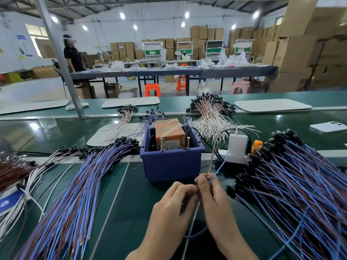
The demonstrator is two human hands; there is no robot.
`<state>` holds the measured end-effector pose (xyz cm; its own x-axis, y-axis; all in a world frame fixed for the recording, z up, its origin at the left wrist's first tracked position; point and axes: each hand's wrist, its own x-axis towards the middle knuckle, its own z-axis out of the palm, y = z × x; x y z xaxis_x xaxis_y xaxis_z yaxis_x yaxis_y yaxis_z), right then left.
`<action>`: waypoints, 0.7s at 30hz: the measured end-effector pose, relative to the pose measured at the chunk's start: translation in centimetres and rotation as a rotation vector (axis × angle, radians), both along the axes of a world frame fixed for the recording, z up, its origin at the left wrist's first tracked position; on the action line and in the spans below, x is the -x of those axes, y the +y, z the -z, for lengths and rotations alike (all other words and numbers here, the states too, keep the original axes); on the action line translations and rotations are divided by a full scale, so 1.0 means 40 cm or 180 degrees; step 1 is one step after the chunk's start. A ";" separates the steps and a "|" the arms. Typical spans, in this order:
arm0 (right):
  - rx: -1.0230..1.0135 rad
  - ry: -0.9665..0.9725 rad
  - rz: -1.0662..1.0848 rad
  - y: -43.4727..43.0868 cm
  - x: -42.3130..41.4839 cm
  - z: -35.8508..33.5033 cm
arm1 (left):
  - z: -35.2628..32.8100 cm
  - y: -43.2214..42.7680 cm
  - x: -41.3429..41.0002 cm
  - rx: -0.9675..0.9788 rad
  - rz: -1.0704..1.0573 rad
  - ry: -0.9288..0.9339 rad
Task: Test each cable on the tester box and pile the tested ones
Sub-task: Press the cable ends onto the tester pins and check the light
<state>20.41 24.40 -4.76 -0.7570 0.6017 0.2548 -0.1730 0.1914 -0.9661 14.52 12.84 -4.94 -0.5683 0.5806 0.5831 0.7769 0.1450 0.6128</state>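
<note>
Beyond right hand (216,201) pinching cable (218,170), tester box (170,164); cable piles (78,184) flanking.

Green desk (131,203), blue tester box (169,166) mid-desk, left cable pile (75,194), right cable pile (300,184), white power strip (234,158) beside the box.

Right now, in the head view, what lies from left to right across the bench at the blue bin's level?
Brown-and-white cable bundle → left pile of blue-and-brown cables → blue bin holding the orange box → white charger → right pile of blue-and-brown cables.
</note>
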 end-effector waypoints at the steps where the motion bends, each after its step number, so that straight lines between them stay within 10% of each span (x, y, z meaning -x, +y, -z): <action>1: -0.0011 0.0010 -0.0014 0.000 -0.002 -0.002 | 0.003 0.000 0.002 0.0010 -0.0055 0.0009; 21: 0.0368 0.0096 0.0231 0.012 0.006 0.001 | 0.008 -0.018 0.052 -0.1012 -0.0612 -0.0815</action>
<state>20.18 24.88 -4.79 -0.7036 0.6811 0.2026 -0.1922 0.0920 -0.9770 12.45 12.14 -5.26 -0.7975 0.2651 0.5420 0.5718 0.0453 0.8191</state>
